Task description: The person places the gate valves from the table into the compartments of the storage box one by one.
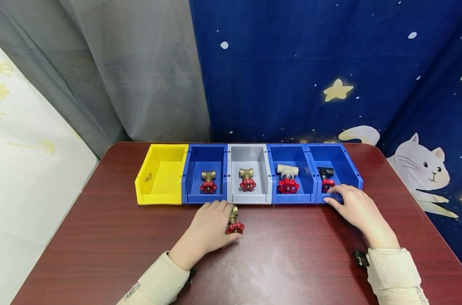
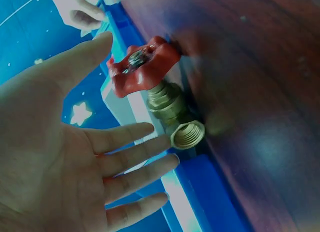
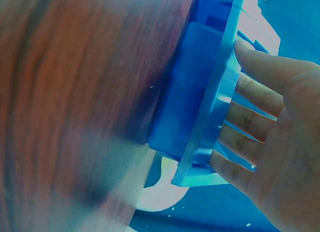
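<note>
On the table in front of the bins sits a brass gate valve with a red handwheel (image 1: 235, 228). My left hand (image 1: 211, 226) is right beside it. In the left wrist view the fingers (image 2: 135, 164) are straight, tips close to the valve's threaded brass end (image 2: 188, 135), with the thumb near the red wheel; contact is hard to tell. My right hand (image 1: 354, 205) reaches over the front lip of the rightmost blue bin (image 1: 352, 173), fingers extended. Inside that bin, close to those fingertips, lies a black valve with a red handwheel (image 1: 327, 173).
Leftward along the row stand a blue bin (image 1: 274, 154) with a white-bodied valve (image 1: 288, 171), a grey bin (image 1: 247, 154) and another blue bin (image 1: 206, 154), each with a brass valve, and a yellow bin (image 1: 170, 163). Curtains (image 1: 291, 63) hang behind the table (image 1: 284, 262).
</note>
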The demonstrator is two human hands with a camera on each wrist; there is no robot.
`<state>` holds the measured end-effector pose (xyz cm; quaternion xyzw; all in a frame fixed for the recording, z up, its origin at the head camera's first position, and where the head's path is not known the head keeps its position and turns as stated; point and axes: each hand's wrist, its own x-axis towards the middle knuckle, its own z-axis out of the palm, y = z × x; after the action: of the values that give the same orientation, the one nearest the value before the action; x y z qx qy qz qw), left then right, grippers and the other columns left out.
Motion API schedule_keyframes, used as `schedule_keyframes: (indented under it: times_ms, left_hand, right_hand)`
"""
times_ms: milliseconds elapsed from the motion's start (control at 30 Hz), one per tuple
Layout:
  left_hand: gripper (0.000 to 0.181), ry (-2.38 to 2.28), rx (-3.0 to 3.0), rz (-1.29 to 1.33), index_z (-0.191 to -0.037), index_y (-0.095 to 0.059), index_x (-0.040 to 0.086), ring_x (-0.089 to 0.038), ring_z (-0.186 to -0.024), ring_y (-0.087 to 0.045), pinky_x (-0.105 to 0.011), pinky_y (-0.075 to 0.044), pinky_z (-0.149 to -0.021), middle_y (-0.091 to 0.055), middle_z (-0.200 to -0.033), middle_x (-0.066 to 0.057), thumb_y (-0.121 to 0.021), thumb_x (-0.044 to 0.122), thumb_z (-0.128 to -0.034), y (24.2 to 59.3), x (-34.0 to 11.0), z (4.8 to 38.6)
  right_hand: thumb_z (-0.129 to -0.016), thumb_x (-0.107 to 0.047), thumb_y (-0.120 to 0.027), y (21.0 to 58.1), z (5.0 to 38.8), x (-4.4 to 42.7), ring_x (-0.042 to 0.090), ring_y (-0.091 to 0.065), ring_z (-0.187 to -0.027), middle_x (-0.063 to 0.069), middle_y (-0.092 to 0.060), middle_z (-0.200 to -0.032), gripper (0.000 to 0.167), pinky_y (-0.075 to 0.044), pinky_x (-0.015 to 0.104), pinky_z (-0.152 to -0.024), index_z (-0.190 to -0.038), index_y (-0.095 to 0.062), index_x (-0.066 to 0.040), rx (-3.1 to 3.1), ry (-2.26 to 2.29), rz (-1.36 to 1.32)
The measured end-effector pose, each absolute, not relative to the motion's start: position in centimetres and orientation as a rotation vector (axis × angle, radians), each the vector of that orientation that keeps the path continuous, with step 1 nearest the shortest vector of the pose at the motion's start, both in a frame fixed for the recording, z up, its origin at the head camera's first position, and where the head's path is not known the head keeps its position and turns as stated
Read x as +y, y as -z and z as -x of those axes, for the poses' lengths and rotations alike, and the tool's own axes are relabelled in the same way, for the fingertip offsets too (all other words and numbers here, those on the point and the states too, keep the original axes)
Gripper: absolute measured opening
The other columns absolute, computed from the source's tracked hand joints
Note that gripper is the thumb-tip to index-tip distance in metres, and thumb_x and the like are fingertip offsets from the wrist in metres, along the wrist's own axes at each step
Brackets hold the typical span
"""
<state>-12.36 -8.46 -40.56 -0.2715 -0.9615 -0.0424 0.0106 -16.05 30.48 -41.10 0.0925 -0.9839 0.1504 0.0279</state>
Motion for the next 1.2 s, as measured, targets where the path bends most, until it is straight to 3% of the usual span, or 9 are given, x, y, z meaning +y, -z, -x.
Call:
schedule_keyframes:
  times_ms: [333,967,1200]
  left_hand:
    - [0.079,0.006,-2.991,0.845,-0.125,-0.059,-0.001,-0.028,-0.104,-0.060,-0.043,-0.049,-0.093,-0.064,-0.113,-0.013,-0.076,0.060,-0.0777,40.9,-7.7,12.2]
    - [0.069,-0.305,-2.855,0.812,-0.103,-0.056,0.005,-0.024,-0.087,-0.058,-0.038,-0.048,-0.080,-0.059,-0.088,-0.008,-0.077,0.064,-0.0731,41.9,-6.4,11.9]
    - [0.080,-0.300,-2.877,0.833,-0.120,-0.058,0.001,-0.025,-0.094,-0.059,-0.039,-0.048,-0.084,-0.062,-0.101,-0.010,-0.075,0.065,-0.0738,42.1,-6.4,12.0]
  right_hand:
    - [-0.092,-0.026,-0.070,41.1,16.0,30.5,0.050,-0.054,-0.113,0.030,-0.062,-0.118,0.035,-0.041,0.068,-0.095,-0.115,-0.067,0.000,-3.039,-0.467,-0.285]
    - [-0.092,-0.028,-0.071,41.1,16.1,30.2,0.049,-0.055,-0.112,0.030,-0.062,-0.118,0.037,-0.042,0.067,-0.094,-0.115,-0.067,0.001,-3.043,-0.452,-0.280]
    - [-0.092,-0.029,-0.072,41.1,16.0,30.3,0.049,-0.055,-0.112,0.029,-0.062,-0.118,0.037,-0.042,0.068,-0.095,-0.114,-0.067,0.000,-3.040,-0.460,-0.277]
